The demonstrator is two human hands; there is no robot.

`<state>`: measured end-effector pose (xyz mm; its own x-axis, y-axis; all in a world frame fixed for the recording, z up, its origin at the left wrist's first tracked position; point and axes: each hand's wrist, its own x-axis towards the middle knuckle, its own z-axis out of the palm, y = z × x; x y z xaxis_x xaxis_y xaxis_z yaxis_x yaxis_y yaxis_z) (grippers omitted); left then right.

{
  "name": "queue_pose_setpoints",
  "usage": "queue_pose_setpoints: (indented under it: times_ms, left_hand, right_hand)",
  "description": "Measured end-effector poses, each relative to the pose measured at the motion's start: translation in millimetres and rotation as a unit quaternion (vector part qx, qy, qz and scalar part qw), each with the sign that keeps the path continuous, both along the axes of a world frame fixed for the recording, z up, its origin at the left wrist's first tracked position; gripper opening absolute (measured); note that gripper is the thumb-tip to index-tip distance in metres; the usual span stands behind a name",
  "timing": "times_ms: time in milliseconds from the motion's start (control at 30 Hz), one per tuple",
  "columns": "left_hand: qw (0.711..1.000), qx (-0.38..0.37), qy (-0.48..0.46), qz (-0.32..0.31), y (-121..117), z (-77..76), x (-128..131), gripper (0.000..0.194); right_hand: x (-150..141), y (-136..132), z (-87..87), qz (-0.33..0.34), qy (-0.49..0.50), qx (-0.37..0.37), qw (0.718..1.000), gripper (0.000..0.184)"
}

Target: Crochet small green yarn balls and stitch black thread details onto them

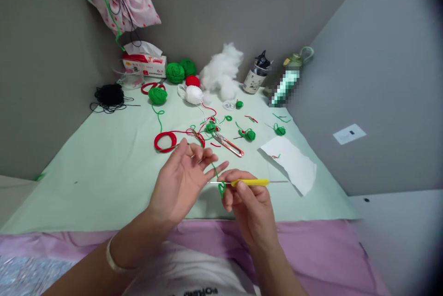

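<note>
My right hand (247,199) grips a crochet hook (251,182) by its yellow handle, with the thin metal shaft pointing left. On the shaft hangs a small loop of green crochet work (222,188), close to my right fingertips. Palm up, my left hand (183,176) has its fingers spread and slightly curled. A strand of green yarn (214,168) runs from the crochet work up past the left fingers toward the table. Part of that strand is hidden behind the fingers.
Beyond my hands lie thread snips (229,145), a coil of red yarn (165,142), small green crochet pieces (249,135) and torn white paper (294,164). Farther back are green yarn balls (175,73), white stuffing (223,72), a tissue box (145,64), a pen cup (255,78) and a bottle (287,84).
</note>
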<state>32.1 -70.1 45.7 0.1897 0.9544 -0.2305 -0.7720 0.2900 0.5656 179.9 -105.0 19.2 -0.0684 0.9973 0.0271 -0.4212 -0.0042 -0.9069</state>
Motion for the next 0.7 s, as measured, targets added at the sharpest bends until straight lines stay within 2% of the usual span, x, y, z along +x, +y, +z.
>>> queue_pose_setpoints:
  times_ms: [100,167,233,300,333,367,433,533,600,700]
  left_hand:
    - [0.994,0.08,0.051,0.053,10.4,4.9,6.7,0.058]
    - [0.969,0.177,0.146,0.094,10.9,0.6,7.8,0.066]
    - [0.91,0.279,0.287,0.112,6.4,-7.7,5.5,0.067]
    - [0.845,0.337,0.404,0.101,-1.0,-16.0,1.1,0.052]
    - [0.83,0.342,0.431,0.09,-4.9,-19.2,-1.0,0.042]
    - [0.832,0.334,0.438,0.066,-8.6,-21.5,-2.7,0.033]
    - [0.867,0.282,0.41,0.003,-14.7,-23.5,-3.4,0.025]
    - [0.927,0.177,0.319,-0.085,-20.2,-23.5,2.0,0.032]
    - [0.95,0.128,0.264,-0.103,-21.3,-24.3,7.2,0.036]
    - [0.967,0.088,0.222,-0.091,-20.6,-27.0,11.9,0.036]
  right_hand:
    - [-1.5,-1.3,1.8,0.013,0.013,0.0,1.0,0.018]
    - [0.3,-1.1,3.6,0.011,0.024,0.007,1.0,0.015]
    - [3.6,-0.3,4.7,-0.01,0.029,0.016,0.999,0.014]
    - [6.8,0.7,4.3,-0.041,0.021,0.027,0.999,0.015]
    - [7.8,1.1,3.4,-0.056,0.012,0.037,0.998,0.015]
    - [8.3,1.3,2.1,-0.07,0.001,0.049,0.996,0.015]
    - [8.1,0.8,-1.2,-0.091,-0.026,0.073,0.993,0.016]
    - [6.3,-1.9,-6.3,-0.105,-0.059,0.107,0.987,0.017]
    - [5.6,-4.2,-9.0,-0.105,-0.072,0.122,0.984,0.019]
    - [5.8,-6.1,-12.0,-0.099,-0.089,0.132,0.982,0.02]
